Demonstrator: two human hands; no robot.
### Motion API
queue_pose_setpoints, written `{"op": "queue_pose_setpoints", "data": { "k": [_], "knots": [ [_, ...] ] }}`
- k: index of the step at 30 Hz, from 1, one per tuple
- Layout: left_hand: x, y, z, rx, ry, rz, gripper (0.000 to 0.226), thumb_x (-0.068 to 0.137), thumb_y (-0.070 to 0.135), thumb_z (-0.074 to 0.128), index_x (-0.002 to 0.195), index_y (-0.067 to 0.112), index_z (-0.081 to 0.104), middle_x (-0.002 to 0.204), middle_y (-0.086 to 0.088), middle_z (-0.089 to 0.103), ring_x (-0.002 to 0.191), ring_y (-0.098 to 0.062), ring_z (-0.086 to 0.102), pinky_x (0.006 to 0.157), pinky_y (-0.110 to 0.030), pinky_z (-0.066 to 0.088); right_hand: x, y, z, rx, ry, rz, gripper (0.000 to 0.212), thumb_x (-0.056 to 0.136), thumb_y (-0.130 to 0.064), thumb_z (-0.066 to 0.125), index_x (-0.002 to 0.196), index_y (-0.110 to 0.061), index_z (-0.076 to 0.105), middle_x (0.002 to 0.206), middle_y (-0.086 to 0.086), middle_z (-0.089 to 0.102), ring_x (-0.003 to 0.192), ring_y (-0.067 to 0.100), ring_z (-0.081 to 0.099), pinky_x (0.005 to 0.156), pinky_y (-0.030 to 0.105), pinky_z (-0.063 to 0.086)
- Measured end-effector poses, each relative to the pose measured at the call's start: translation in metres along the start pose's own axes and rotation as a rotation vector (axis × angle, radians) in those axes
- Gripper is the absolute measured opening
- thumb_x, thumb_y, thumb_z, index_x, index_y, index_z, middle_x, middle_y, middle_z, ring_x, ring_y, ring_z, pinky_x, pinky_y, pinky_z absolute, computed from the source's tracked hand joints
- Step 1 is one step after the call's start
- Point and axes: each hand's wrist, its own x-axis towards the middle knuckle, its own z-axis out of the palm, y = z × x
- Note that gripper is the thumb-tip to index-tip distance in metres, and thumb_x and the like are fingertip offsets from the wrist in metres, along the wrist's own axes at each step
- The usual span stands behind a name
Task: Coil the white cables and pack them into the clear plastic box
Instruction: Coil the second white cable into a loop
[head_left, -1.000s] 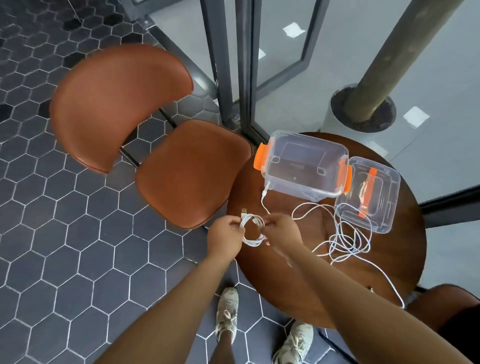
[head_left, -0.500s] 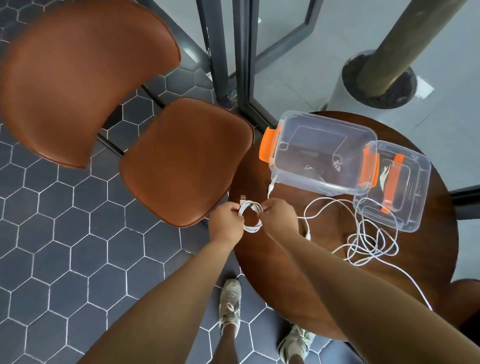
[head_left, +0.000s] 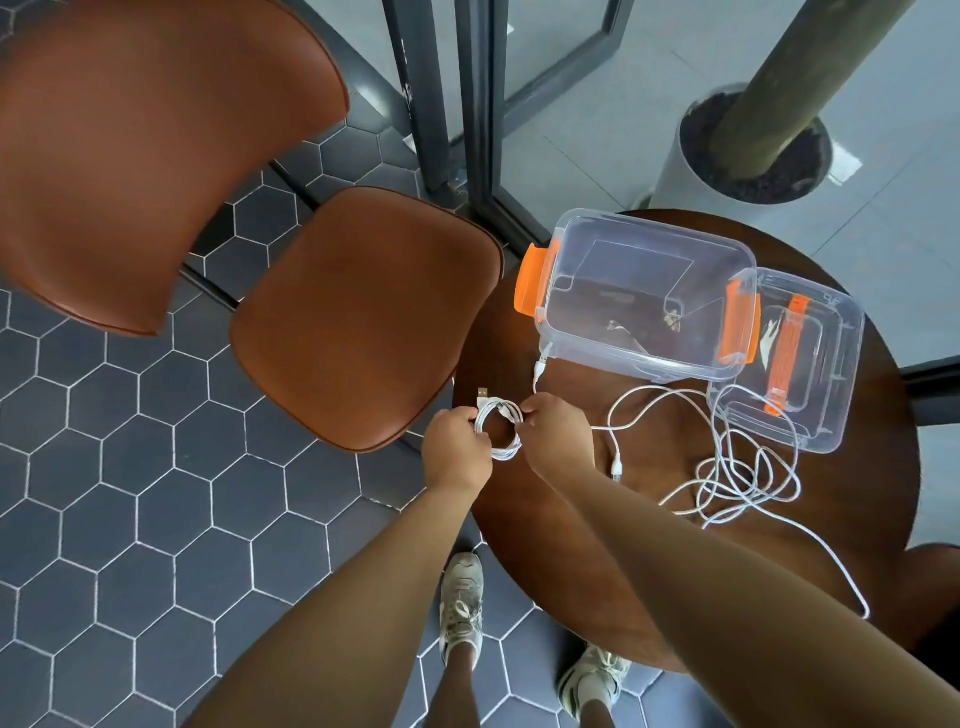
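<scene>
At the bottom of the frame two pale shoes stand on the dark hexagon floor tiles, beside the round brown surface. Just above them, over the surface's left edge, the left grip has its fingers curled round the left side of a small coil of white cable. A plug sticks up from the top of the coil. The right grip pinches the coil's right side. To the right, more white cable lies loose in a tangle, with one strand trailing toward the lower right. Beyond the hands sits the clear plastic box, open, with orange latches at both ends. Its lid lies against its right end. At left stands a brown chair, and at upper right a grey planter.
</scene>
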Motion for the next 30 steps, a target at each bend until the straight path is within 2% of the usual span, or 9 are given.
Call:
{"op": "queue_pose_setpoints", "data": {
  "k": [4, 7, 10, 11, 14, 18, 22, 26, 30],
  "knots": [
    [-0.020, 0.006, -0.009, 0.119, -0.002, 0.062, 0.038, 0.089, 0.008, 0.065, 0.127, 0.012, 0.063, 0.118, -0.009, 0.060, 0.102, -0.030, 0.065, 0.085, -0.037, 0.051, -0.011, 0.001, -0.008, 0.034, 0.036, -0.011, 0.030, 0.092, -0.009, 0.055, 0.117, -0.018, 0.069, 0.110, 0.003, 0.073, 0.100, 0.024, 0.067, 0.072, 0.024, 0.040],
    [-0.028, -0.001, -0.013, 0.219, -0.030, 0.109, 0.045, 0.090, 0.011, 0.062, 0.134, 0.017, 0.058, 0.122, -0.007, 0.056, 0.102, -0.029, 0.065, 0.080, -0.037, 0.050, -0.026, 0.008, -0.017, 0.053, 0.014, 0.010, 0.026, 0.092, -0.017, 0.055, 0.111, -0.024, 0.070, 0.107, -0.001, 0.074, 0.099, 0.024, 0.067, 0.073, 0.026, 0.043],
    [-0.053, 0.012, -0.013, 0.244, -0.076, 0.167, 0.048, 0.092, 0.014, 0.062, 0.139, 0.019, 0.054, 0.127, -0.005, 0.054, 0.108, -0.027, 0.063, 0.084, -0.037, 0.051, -0.052, 0.033, -0.038, 0.063, 0.043, 0.031, 0.021, 0.089, -0.020, 0.059, 0.105, -0.023, 0.073, 0.102, -0.003, 0.075, 0.097, 0.022, 0.068, 0.080, 0.029, 0.051],
    [-0.074, 0.026, -0.012, 0.279, -0.101, 0.227, 0.047, 0.092, 0.015, 0.062, 0.138, 0.019, 0.054, 0.128, -0.005, 0.054, 0.110, -0.027, 0.063, 0.085, -0.037, 0.051, -0.073, 0.049, -0.057, 0.092, 0.078, 0.047, 0.021, 0.089, -0.020, 0.059, 0.103, -0.023, 0.073, 0.100, -0.004, 0.076, 0.095, 0.021, 0.069, 0.081, 0.030, 0.052],
    [-0.078, 0.021, -0.012, 0.275, -0.097, 0.224, 0.043, 0.092, 0.018, 0.062, 0.135, 0.019, 0.057, 0.127, -0.005, 0.055, 0.113, -0.027, 0.062, 0.088, -0.038, 0.051, -0.083, 0.063, -0.055, 0.131, 0.077, 0.047, 0.017, 0.088, -0.025, 0.061, 0.099, -0.024, 0.073, 0.095, -0.007, 0.076, 0.090, 0.018, 0.070, 0.078, 0.029, 0.054],
    [-0.099, 0.034, -0.001, 0.271, -0.146, 0.261, 0.043, 0.092, 0.018, 0.060, 0.136, 0.020, 0.057, 0.131, -0.004, 0.056, 0.117, -0.024, 0.060, 0.094, -0.039, 0.052, -0.104, 0.098, -0.078, 0.107, 0.122, 0.129, 0.025, 0.086, -0.018, 0.059, 0.105, -0.024, 0.074, 0.099, -0.003, 0.076, 0.095, 0.023, 0.069, 0.080, 0.031, 0.050],
    [-0.118, 0.059, 0.023, 0.286, -0.172, 0.318, 0.040, 0.092, 0.020, 0.059, 0.131, 0.022, 0.059, 0.125, -0.003, 0.059, 0.112, -0.024, 0.063, 0.091, -0.041, 0.054, -0.113, 0.142, -0.098, 0.087, 0.188, 0.263, 0.023, 0.086, -0.018, 0.055, 0.101, -0.022, 0.072, 0.098, 0.006, 0.075, 0.095, 0.032, 0.068, 0.076, 0.032, 0.048],
    [-0.129, 0.078, 0.051, 0.390, -0.186, 0.390, 0.037, 0.093, 0.023, 0.059, 0.130, 0.022, 0.060, 0.122, -0.002, 0.060, 0.108, -0.024, 0.064, 0.086, -0.038, 0.056, -0.111, 0.169, -0.106, 0.095, 0.183, 0.329, 0.017, 0.084, -0.023, 0.058, 0.096, -0.021, 0.071, 0.094, 0.006, 0.074, 0.094, 0.032, 0.068, 0.073, 0.030, 0.046],
    [-0.125, 0.081, 0.070, 0.482, -0.142, 0.351, 0.030, 0.097, 0.034, 0.057, 0.122, 0.017, 0.061, 0.115, -0.007, 0.063, 0.103, -0.027, 0.066, 0.078, -0.039, 0.055, -0.106, 0.174, -0.098, 0.040, 0.163, 0.166, 0.018, 0.087, -0.019, 0.055, 0.097, -0.021, 0.070, 0.092, 0.002, 0.073, 0.089, 0.029, 0.068, 0.071, 0.031, 0.047]
  ]
}}
